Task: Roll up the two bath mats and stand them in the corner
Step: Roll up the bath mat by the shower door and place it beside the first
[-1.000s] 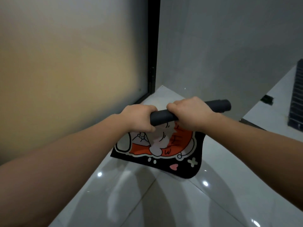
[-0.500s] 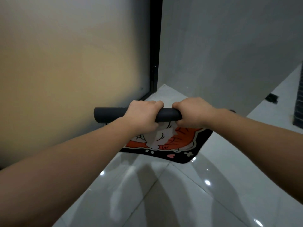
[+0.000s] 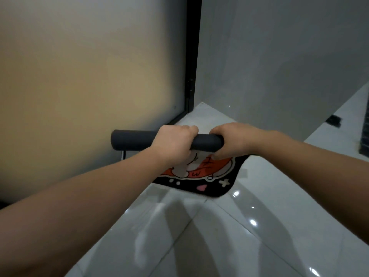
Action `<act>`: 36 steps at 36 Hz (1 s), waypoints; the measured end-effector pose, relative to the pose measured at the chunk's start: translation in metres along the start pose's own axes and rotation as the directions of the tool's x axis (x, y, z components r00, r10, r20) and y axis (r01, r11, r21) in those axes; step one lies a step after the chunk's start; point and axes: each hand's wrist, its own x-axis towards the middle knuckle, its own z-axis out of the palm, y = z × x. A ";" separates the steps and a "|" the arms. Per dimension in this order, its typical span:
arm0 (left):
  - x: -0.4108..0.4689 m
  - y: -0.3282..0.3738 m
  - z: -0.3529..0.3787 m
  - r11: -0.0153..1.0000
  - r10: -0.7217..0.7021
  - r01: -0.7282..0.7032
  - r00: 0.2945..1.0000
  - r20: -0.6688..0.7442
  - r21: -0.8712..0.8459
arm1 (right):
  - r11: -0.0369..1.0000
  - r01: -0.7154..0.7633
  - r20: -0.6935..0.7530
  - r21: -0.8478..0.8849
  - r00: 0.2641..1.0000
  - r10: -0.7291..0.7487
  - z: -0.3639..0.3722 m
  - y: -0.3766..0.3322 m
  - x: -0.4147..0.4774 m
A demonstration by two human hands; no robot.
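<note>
A bath mat (image 3: 201, 174) with a black border and an orange cartoon print is partly rolled into a dark grey tube (image 3: 131, 139), held level above the floor. Its unrolled end hangs down and touches the white tiles. My left hand (image 3: 172, 143) grips the middle of the tube from above. My right hand (image 3: 232, 139) grips the tube's right end, fingers curled under it. Only this one mat shows in the view.
A frosted glass panel (image 3: 89, 86) with a black frame (image 3: 192, 66) stands on the left. A grey wall (image 3: 279, 66) meets it at the corner (image 3: 201, 105) just beyond the mat. Glossy white floor tiles (image 3: 219, 236) spread below. A dark grate (image 3: 364, 134) sits far right.
The roll has shifted left across my view and grown thicker, and less of the printed mat hangs loose. Both hands keep their grip, and the view has come nearer the corner.
</note>
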 end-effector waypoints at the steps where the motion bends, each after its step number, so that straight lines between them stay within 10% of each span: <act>1: -0.001 0.000 0.001 1.000 0.001 -0.001 0.999 -0.033 0.019 | 0.999 -0.014 0.026 0.036 1.000 0.013 0.000 0.001 0.001; 14: 0.001 -0.008 -0.003 0.867 -0.101 0.248 0.937 0.335 -0.432 | 0.848 0.118 -0.452 -0.516 0.804 -0.387 0.012 0.002 -0.011; 28: -0.003 0.001 0.001 0.994 0.081 -0.073 0.991 -0.106 0.076 | 0.998 0.023 -0.047 0.063 0.999 -0.020 0.004 -0.006 -0.003; 36: 0.003 -0.005 -0.002 0.947 -0.013 0.136 0.922 0.387 -0.292 | 0.874 0.156 -0.327 -0.461 0.886 -0.330 0.020 -0.001 -0.007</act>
